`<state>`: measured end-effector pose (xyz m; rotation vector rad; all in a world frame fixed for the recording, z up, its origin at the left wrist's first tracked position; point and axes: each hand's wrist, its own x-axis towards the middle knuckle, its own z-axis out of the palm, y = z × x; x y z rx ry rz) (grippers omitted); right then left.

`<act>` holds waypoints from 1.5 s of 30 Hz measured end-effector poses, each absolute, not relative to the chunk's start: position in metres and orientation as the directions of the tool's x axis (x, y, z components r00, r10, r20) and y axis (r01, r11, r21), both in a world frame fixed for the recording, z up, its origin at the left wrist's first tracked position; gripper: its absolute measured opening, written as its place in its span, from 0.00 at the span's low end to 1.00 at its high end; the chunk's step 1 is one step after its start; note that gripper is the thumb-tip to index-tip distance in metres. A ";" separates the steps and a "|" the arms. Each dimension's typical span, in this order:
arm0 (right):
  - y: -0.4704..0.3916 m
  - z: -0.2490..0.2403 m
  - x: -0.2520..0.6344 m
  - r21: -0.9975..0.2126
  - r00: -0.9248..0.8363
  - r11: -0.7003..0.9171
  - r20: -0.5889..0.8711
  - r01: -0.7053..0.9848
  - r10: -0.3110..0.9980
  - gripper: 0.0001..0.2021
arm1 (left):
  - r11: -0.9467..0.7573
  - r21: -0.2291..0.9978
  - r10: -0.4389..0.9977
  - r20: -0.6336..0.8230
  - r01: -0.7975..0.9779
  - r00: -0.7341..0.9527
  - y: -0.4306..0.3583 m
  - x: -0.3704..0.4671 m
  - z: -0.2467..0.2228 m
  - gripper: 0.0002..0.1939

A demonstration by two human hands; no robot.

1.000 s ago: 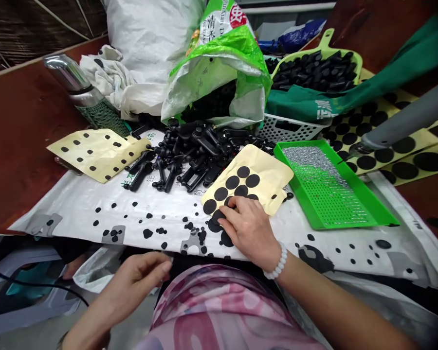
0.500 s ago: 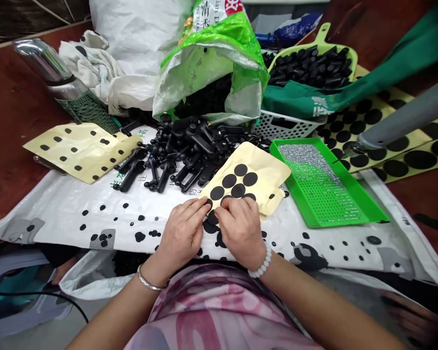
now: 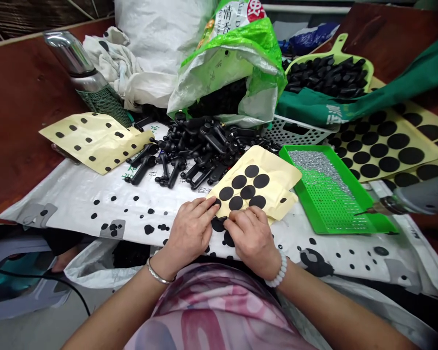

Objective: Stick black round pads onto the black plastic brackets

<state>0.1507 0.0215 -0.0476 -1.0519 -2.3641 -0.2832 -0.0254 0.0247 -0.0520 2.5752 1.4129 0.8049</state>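
Okay, pressing outstretched left hand [image 3: 191,226] on near-left edge of cream sheet [image 3: 275,189], just brought onto it, so working two-handed now; pinching with right hand [image 3: 253,240], seemingly black disc [image 3: 218,224], too hidden to verify; noting black pegs [image 3: 328,75] in lime scoop [image 3: 371,73], silvery bits [image 3: 316,163] in green tray [image 3: 306,197] just beside sheet.

Even light, bright glare on flask cap [image 3: 68,52]

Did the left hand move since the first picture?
Yes. The left hand moved forward and right: first it was short of the near edge of the white cover; now it's over the cover, at the middle yellow sheet.
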 end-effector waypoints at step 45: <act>0.010 -0.049 0.152 -0.084 -0.520 0.676 0.573 0.732 0.633 0.10 | -0.406 0.625 0.902 0.158 0.667 0.402 0.044 -0.019 -0.007 0.05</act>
